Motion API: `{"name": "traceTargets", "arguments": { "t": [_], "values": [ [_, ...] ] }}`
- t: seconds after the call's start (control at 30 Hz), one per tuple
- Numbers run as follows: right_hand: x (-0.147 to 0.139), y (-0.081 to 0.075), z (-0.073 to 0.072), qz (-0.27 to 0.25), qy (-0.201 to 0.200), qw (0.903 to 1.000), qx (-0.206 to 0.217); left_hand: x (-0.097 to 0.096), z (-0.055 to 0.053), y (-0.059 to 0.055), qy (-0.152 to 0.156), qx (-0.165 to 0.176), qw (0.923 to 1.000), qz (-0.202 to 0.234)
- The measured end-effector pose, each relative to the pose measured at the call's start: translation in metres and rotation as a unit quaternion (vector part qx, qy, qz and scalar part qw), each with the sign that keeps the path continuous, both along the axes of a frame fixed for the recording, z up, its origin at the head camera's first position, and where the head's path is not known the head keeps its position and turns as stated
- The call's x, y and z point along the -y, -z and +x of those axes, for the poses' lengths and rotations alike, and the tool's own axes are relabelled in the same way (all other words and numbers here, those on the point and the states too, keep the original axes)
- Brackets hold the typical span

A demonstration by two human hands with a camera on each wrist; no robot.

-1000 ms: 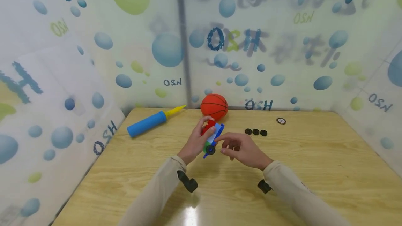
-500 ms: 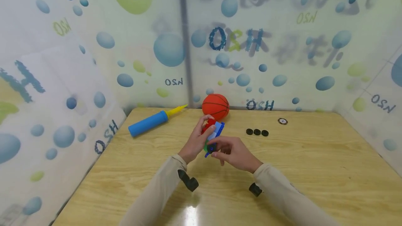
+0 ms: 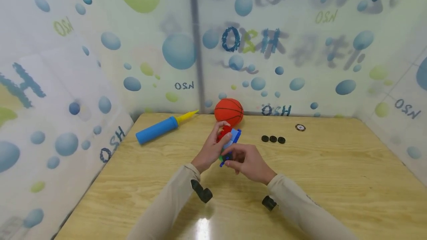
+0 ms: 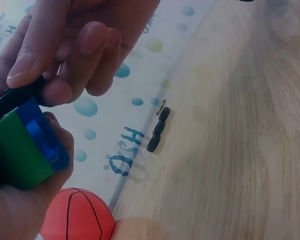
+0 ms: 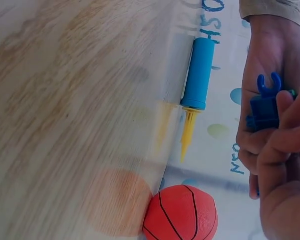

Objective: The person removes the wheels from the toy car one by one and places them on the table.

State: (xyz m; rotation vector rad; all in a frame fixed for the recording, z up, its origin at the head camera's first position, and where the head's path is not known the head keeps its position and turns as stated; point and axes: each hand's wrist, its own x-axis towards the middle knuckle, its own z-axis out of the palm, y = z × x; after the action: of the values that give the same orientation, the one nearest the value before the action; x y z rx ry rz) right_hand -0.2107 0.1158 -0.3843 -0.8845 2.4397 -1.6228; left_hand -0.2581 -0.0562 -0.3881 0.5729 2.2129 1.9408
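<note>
My left hand (image 3: 210,150) grips a small toy vehicle (image 3: 234,135) built of red, light blue, blue and green blocks, held up above the table. At its near end is a black wheel (image 4: 21,97), which my right hand (image 3: 251,163) pinches between thumb and fingers. The left wrist view shows the toy's green block (image 4: 21,152) and blue end piece beside that wheel. A blue hook-shaped part (image 5: 268,85) sticks out from the toy in the right wrist view. The fingers of both hands cover much of the toy.
Behind the hands sits an orange-red basketball (image 3: 229,112) against the patterned wall. A blue pump (image 3: 157,130) with a yellow nozzle lies at the back left. Three black wheels (image 3: 273,139) stand in a row to the right, near a round chip (image 3: 300,127).
My right hand has moved left from beside the toy and taken hold of the black wheel. The left hand keeps its grip, with the toy shifted slightly to the right.
</note>
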Motion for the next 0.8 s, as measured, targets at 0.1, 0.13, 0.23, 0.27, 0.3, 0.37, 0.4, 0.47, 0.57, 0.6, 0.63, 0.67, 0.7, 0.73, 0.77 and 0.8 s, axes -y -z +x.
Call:
{"name": "traceTargets", "arguments": {
  "t": [0.1,0.13,0.23,0.27,0.3,0.37,0.4,0.47,0.57,0.6,0.63,0.67,0.7,0.73,0.77,0.8],
  "values": [
    [0.0004,-0.0014,0.0019,0.002,0.011,0.9999,0.005,-0.001,0.0013,0.0008,-0.003,0.004,1.0,-0.008],
    [0.0006,-0.0018,0.0025,0.003,0.012,0.9999,0.008,-0.0013,0.0016,0.0017,-0.005,0.006,0.9999,-0.011],
    [0.0014,-0.0027,0.004,0.009,0.013,0.9998,0.009,-0.0017,0.0028,0.0045,-0.009,0.011,0.9998,-0.015],
    [0.0016,-0.0029,0.0042,0.013,0.014,0.9998,0.006,-0.0021,0.0028,0.0052,-0.01,0.011,0.9998,-0.017],
    [0.0018,-0.0031,0.0042,0.018,0.016,0.9997,0.001,-0.0025,0.0025,0.0059,-0.011,0.01,0.9997,-0.017],
    [0.0023,-0.0035,0.0038,0.026,0.02,0.9994,-0.007,-0.0033,0.0018,0.007,-0.011,0.009,0.9998,-0.015],
    [0.0026,-0.0037,0.0035,0.03,0.022,0.9993,-0.01,-0.0036,0.0012,0.0076,-0.012,0.009,0.9998,-0.015],
    [0.0031,-0.0035,0.0028,0.033,0.022,0.9991,-0.013,-0.0038,0.0011,0.0075,-0.015,0.01,0.9997,-0.015],
    [0.0039,-0.0033,0.0026,0.031,0.02,0.9992,-0.014,-0.0038,0.0,0.0082,-0.019,0.01,0.9997,-0.014],
    [0.0038,-0.003,0.0027,0.03,0.018,0.9993,-0.017,-0.0038,-0.0001,0.0083,-0.02,0.01,0.9996,-0.016],
    [0.0038,-0.0028,0.0029,0.028,0.018,0.9993,-0.017,-0.0039,0.0001,0.0082,-0.021,0.011,0.9996,-0.017],
    [0.0037,-0.0027,0.003,0.027,0.018,0.9993,-0.017,-0.0039,0.0001,0.0082,-0.022,0.011,0.9995,-0.019],
    [0.0035,-0.0027,0.0031,0.025,0.017,0.9994,-0.017,-0.0039,0.0002,0.0082,-0.023,0.011,0.9994,-0.022],
    [0.0033,-0.0027,0.003,0.024,0.015,0.9994,-0.018,-0.004,0.0005,0.008,-0.025,0.01,0.9994,-0.024],
    [0.003,-0.0028,0.0028,0.024,0.013,0.9995,-0.019,-0.0041,0.001,0.0075,-0.026,0.009,0.9993,-0.026],
    [0.0027,-0.0032,0.0026,0.023,0.009,0.9995,-0.019,-0.0042,0.0015,0.007,-0.027,0.008,0.9992,-0.028]
  ]
}}
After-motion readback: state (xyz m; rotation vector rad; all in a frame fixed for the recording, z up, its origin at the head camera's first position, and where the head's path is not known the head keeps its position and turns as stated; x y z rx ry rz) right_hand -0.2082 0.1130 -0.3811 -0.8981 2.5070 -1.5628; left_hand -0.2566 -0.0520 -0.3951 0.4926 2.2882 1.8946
